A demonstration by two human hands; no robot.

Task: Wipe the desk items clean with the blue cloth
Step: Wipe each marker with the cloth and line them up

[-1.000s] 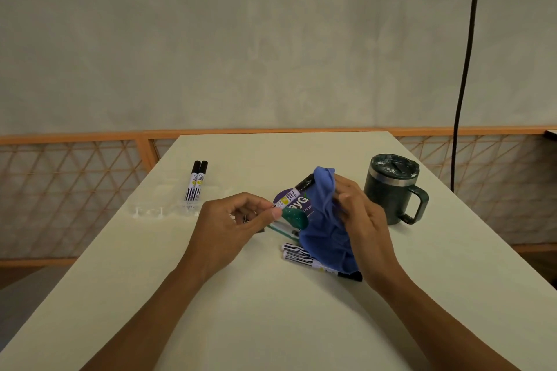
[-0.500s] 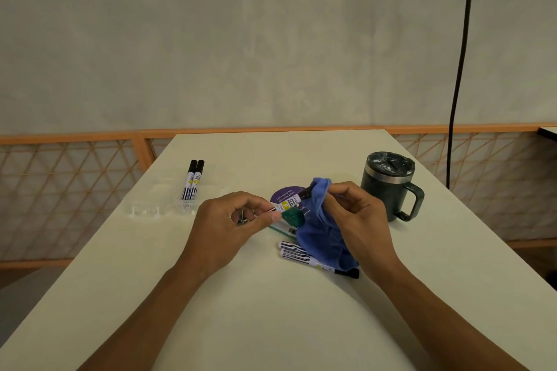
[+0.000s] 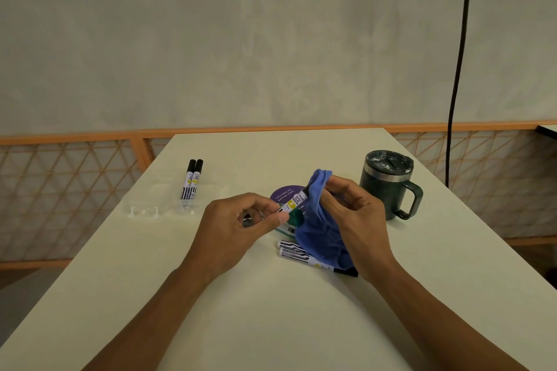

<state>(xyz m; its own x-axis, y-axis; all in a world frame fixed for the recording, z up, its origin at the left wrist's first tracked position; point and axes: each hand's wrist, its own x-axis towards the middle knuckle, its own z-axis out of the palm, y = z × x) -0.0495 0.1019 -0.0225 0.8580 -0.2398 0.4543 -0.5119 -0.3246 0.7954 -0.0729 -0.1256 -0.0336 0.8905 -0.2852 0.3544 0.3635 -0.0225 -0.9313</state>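
Observation:
My left hand (image 3: 238,224) pinches the near end of a white marker (image 3: 294,201) and holds it above the table. My right hand (image 3: 354,214) grips the blue cloth (image 3: 321,229), which is wrapped round the marker's far, black-capped end. The cloth hangs down to the table. Under its lower edge lie two more markers (image 3: 297,253) side by side. A purple round card (image 3: 283,194) and a green object (image 3: 295,216) sit below the held marker.
Two black-capped markers (image 3: 191,179) stand in a clear plastic tray (image 3: 156,205) at the left. A dark green lidded mug (image 3: 388,187) stands at the right. The white table (image 3: 271,310) ends at a lattice rail; a black cable (image 3: 458,69) hangs at the right.
The cloth has slid further along the marker toward its capped end, and my right hand has closed tighter round it. My left hand keeps its pinch almost in place.

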